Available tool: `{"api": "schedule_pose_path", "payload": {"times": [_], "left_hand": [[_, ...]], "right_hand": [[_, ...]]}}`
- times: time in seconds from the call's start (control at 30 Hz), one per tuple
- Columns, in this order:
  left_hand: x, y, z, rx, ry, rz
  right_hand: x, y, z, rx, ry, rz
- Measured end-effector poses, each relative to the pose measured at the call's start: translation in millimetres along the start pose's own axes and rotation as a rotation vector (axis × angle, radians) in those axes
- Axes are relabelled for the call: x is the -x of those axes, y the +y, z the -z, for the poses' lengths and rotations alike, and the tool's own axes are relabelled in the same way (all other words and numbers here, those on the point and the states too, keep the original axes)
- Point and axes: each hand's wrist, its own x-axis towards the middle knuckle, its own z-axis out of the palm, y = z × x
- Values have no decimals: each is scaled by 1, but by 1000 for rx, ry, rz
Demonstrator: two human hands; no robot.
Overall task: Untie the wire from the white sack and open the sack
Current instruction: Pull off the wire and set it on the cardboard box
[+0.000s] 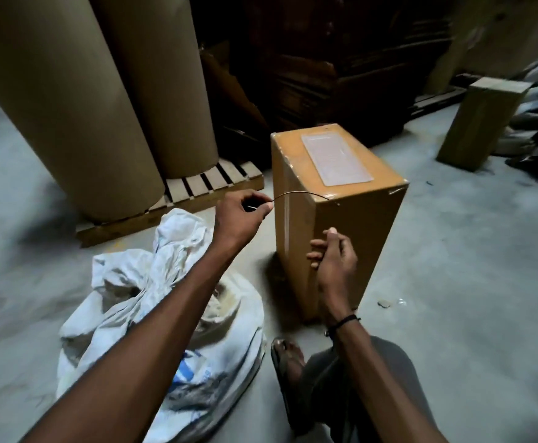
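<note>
Pinching the wire (299, 195) in the left hand (240, 215) (right hand (333, 255) is hanging loosely curled, holding nothing), a person is crouching beside the sack (178, 302).

upright taped cardboard box (341, 199), paper rolls (79, 91), pallet (197, 193)

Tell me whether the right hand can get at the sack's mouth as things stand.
Probably yes. The right hand holds nothing and hangs beside the box. The sack lies on the floor to its left, mouth loose; only the left forearm crosses above it, and the left hand pinches the wire.
</note>
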Motion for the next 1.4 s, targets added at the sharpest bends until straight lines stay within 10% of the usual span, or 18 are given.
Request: {"api": "schedule_pose_path", "payload": {"times": [0.43, 0.7, 0.87, 1.4], "left_hand": [[-132, 19, -120, -156, -23, -4], [-160, -17, -144, -159, -104, 11], [-173, -18, -154, -191, -82, -41], [-160, -47, -96, -209, 53, -172]], "right_hand": [[-56, 2, -17, 14, 91, 85], [-178, -51, -19, 684, 37, 586], [-243, -62, -14, 1197, -191, 529], [-275, -70, -36, 1368, -276, 664]]}}
